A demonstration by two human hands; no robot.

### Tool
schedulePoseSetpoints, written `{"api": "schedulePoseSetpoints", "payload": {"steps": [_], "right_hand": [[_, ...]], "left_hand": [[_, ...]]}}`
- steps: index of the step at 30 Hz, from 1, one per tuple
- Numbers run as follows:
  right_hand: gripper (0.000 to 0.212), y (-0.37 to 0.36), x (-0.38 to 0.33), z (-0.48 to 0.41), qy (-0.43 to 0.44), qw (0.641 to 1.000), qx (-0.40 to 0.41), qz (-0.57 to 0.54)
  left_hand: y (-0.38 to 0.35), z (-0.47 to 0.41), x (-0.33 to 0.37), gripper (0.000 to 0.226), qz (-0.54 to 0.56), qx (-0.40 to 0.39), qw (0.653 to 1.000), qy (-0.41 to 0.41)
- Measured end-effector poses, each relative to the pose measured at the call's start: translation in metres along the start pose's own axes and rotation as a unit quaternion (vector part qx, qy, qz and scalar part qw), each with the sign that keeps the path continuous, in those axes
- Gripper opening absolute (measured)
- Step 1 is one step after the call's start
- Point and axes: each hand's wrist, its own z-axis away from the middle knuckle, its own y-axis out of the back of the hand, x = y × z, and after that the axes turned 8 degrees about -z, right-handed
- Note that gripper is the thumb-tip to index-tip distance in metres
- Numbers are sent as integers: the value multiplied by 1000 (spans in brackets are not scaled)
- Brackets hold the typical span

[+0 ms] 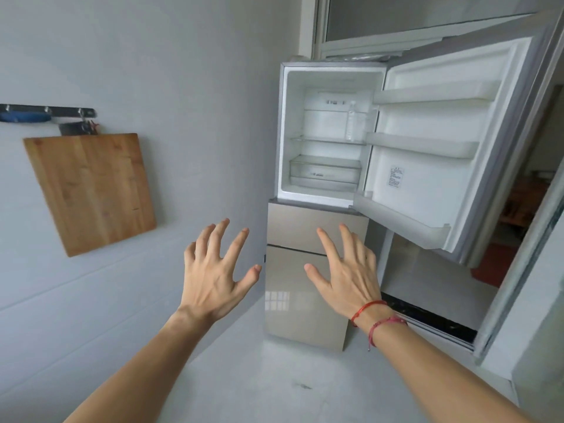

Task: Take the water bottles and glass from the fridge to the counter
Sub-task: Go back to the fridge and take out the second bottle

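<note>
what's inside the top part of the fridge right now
One clear water bottle stands on the glass shelf, at its right end. A closed drawer sits below; its contents can't be made out. No glass shows.

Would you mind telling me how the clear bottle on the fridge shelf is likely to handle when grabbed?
The water bottle stands tall and narrow on the glass shelf, so a nudge could tip it. It looks like thin clear plastic, probably light and slightly squeezable.

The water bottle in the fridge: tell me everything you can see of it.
The water bottle is clear plastic, slim and tall, standing upright on the glass shelf at the right side of the open fridge compartment, near the right inner wall. It looks capped; label and fill level are too faint to tell. Nothing else touches it; both hands are well below it.
</note>
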Motion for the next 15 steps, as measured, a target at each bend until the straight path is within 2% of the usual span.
{"api": "schedulePoseSetpoints", "payload": {"steps": [15], "right_hand": [[72,-35,91,-116,-36,999,23,17]], "left_hand": [[-97,-130,27,71,-12,14,1000,-22]]}}
